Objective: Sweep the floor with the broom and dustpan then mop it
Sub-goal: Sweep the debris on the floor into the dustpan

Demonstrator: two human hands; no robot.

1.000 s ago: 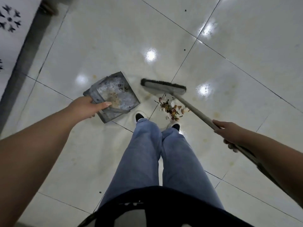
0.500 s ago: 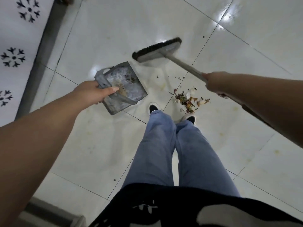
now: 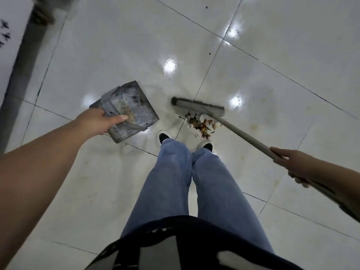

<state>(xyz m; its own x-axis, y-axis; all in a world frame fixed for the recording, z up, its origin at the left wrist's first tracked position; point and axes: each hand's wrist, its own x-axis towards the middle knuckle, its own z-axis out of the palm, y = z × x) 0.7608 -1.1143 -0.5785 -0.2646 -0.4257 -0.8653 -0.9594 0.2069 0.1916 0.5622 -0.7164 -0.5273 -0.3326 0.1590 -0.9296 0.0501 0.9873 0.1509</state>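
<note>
- The glossy white tiled floor [image 3: 109,55] fills the view, crossed by dark grout lines.
- The person stands on it in blue jeans [image 3: 175,182] and dark shoes.
- The broom [image 3: 198,107] rests its head on the tiles; the right hand [image 3: 292,164] grips its handle.
- The grey dustpan [image 3: 134,112], soiled inside, is held off to the left, the left hand [image 3: 97,121] gripping its rear edge.
- A small debris pile [image 3: 200,125] lies just beside the broom head, in front of the shoes.

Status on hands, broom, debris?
Left hand grips dustpan, right hand grips broom. Debris pile sits just behind the broom, not in pan. Shoes close by.
</note>
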